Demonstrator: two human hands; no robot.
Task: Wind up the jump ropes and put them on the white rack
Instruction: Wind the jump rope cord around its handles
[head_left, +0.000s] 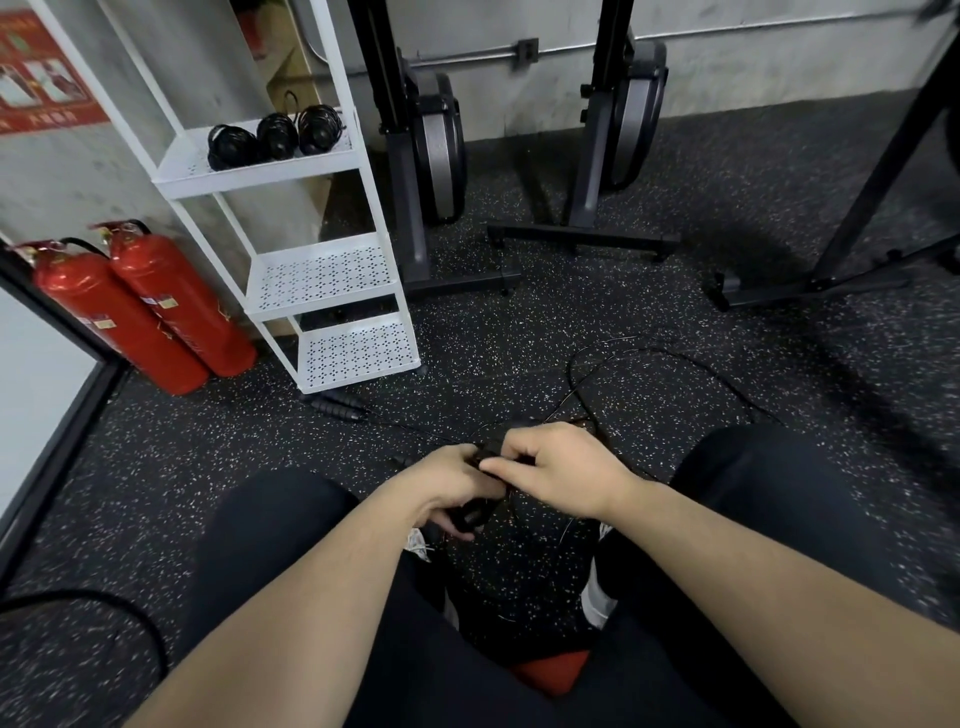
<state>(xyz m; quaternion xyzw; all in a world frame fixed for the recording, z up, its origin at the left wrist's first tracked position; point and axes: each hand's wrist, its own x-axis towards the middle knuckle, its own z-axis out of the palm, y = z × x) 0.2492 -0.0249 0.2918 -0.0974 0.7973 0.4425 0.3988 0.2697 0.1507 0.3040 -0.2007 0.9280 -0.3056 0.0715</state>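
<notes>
— Forearms first, nearest the lens: what are they doing?
— Both are reaching forward between the person's dark-trousered knees. The left hand (447, 486) is curling its fingers round the black handles (470, 512) of a jump rope, gripping them low. The right hand (558, 470) is meeting it from the other side, its fingers bent and pinching the thin black cord right where the two hands are touching.

— And the rest of that cord?
— The loose cord (623, 364) is trailing away over the speckled floor (675, 312) in a wide loop beyond the right hand.

— Any other ropes lying about?
— A second pair of black handles (337, 405) is resting on the floor just beside the foot of the white rack (332, 280). Three wound ropes (275, 136) are sitting side by side on the rack's upper visible shelf; the two perforated shelves below are showing only their hole pattern.

— Anything readable?
— Little. Two red fire extinguishers (150, 306) are standing left of the rack, each carrying small labels too blurred to read. A red poster (41, 73) is hanging on the wall above them; its writing is also illegible.

— Behind the rack?
— Dark exercise machines (436, 145) are standing against the grey wall.
</notes>
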